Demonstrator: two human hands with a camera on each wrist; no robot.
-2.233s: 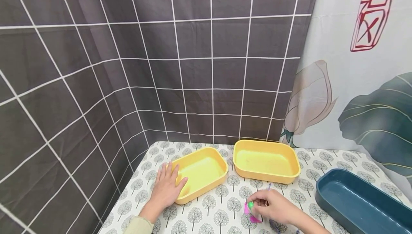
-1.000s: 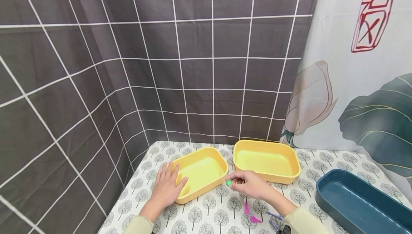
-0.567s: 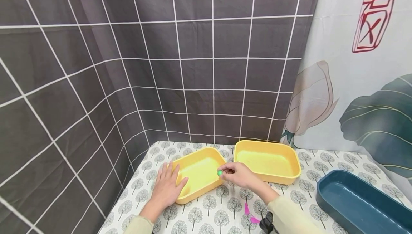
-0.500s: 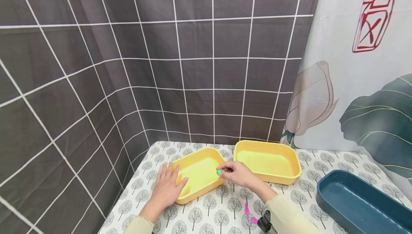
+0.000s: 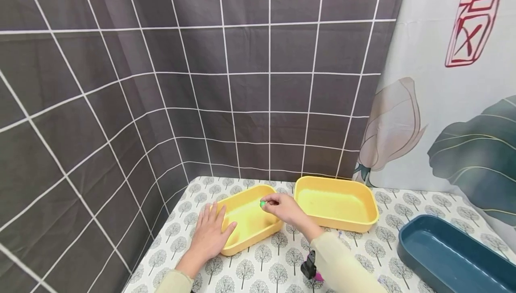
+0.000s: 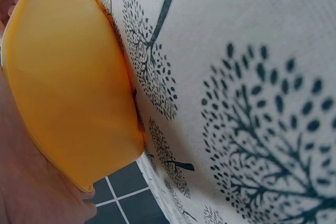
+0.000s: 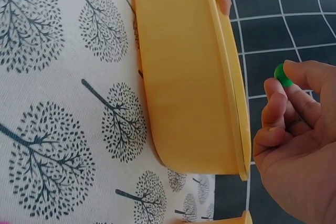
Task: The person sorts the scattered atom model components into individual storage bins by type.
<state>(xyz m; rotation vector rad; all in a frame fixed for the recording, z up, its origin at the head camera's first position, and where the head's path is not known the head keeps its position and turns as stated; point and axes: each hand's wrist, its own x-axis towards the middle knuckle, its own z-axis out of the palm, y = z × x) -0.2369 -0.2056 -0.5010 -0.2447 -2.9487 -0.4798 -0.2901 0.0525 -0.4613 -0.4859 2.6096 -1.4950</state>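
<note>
My right hand (image 5: 284, 208) pinches a small green ball (image 5: 263, 204) between thumb and fingertips, over the right end of the left yellow tray (image 5: 247, 217). The right wrist view shows the same green ball (image 7: 283, 75) at the fingertips, above the level of the tray's rim. My left hand (image 5: 207, 235) lies with spread, straight fingers across the left rim of that tray. From the left wrist view, the yellow tray's outer wall (image 6: 73, 82) stands on the cloth and the left hand is along its rim.
A second yellow tray (image 5: 336, 201) stands at the back, right of the first. Farther right is a dark blue tray (image 5: 455, 257). A pink piece (image 5: 318, 277) lies partly hidden by the right wrist's black camera (image 5: 308, 265). Tree-print cloth covers the table; grid-patterned curtains hang behind.
My right hand has carried the green ball from beside the pink pieces, leftward and away from me, to over the left yellow tray. The left hand has stayed on the tray's rim.
</note>
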